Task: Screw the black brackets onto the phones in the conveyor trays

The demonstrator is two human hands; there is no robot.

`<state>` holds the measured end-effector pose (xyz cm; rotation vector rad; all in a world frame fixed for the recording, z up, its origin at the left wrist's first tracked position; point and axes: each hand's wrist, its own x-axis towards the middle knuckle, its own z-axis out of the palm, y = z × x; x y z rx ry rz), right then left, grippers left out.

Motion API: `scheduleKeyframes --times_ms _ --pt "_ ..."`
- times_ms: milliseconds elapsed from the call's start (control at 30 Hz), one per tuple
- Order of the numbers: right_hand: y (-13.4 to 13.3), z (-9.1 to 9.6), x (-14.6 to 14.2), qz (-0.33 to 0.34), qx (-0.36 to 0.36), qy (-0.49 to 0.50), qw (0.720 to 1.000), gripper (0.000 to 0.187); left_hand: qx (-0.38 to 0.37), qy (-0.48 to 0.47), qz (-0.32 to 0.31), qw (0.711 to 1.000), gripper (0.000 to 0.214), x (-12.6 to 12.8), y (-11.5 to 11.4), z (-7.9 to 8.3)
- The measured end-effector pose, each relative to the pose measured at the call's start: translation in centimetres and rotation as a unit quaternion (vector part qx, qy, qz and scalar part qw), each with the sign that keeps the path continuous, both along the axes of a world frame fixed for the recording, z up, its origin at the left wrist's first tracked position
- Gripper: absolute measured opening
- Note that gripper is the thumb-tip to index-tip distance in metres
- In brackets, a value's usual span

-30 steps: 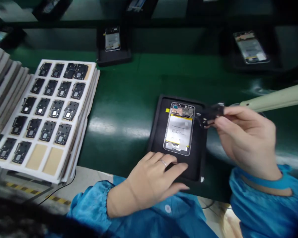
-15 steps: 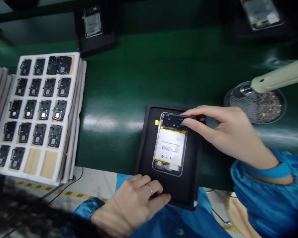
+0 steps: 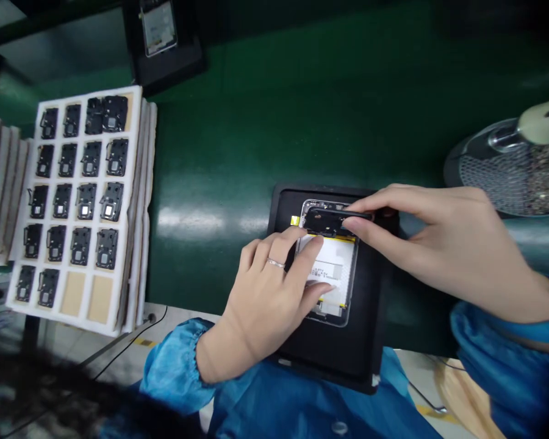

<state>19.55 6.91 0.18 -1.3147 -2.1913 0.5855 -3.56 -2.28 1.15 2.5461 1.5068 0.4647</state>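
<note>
Noted right hand (image 3: 443, 244) pinching a black cover plate (image 3: 328, 221) between thumb and forefinger, at the top end of the open-backed phone (image 3: 333, 308). Could not judge seating of the plate against the frame. Found the phone lying battery-up in a black fixture (image 3: 329, 360) on the green belt (image 3: 256, 134), near the front edge. Recorded left hand (image 3: 274, 286) open, fingers spread flat on the battery (image 3: 336, 259), just below the plate. Logged a white foam tray (image 3: 135, 183) of similar black plates well to the left, two near cells bare. Saw a round dish of screws (image 3: 507, 177) to the right, with a cream tool handle (image 3: 542, 119) above it. Spotted a second phone (image 3: 158, 27) in its own fixture at the far edge.
</note>
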Motion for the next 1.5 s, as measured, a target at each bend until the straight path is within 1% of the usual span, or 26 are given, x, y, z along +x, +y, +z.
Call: scheduleKeyframes --times_ms 167,367,600,767,900,1067,1500 --pt "0.1 0.1 0.1 -0.001 -0.006 0.000 1.000 0.028 -0.009 0.025 0.004 1.000 0.048 0.2 -0.1 -0.9" --pt "0.0 0.1 0.1 -0.003 -0.023 -0.004 1.000 0.032 0.000 0.020 0.022 1.000 0.051 0.6 -0.4 -1.5" --pt "-0.7 0.2 -0.1 -0.011 0.006 -0.006 1.000 0.028 0.011 0.009 0.030 0.999 0.051 0.9 -0.4 -1.5" --pt "-0.9 0.1 0.0 -0.002 0.034 -0.007 0.999 0.026 0.010 0.011 0.032 0.999 0.048 1.0 -0.2 -1.4" --pt "-1.0 -0.1 -0.1 -0.021 0.025 -0.013 0.999 0.028 0.025 0.016 0.028 0.999 0.049 1.1 0.0 -1.2" --pt "-1.2 0.0 -0.2 -0.051 0.009 -0.022 0.998 0.030 0.043 0.055 0.031 0.997 0.045 1.3 0.0 -1.0" --pt "-1.5 -0.3 0.1 -0.044 0.015 -0.041 0.998 0.029 0.059 0.084 0.028 0.994 0.046 1.8 -0.1 -1.1"
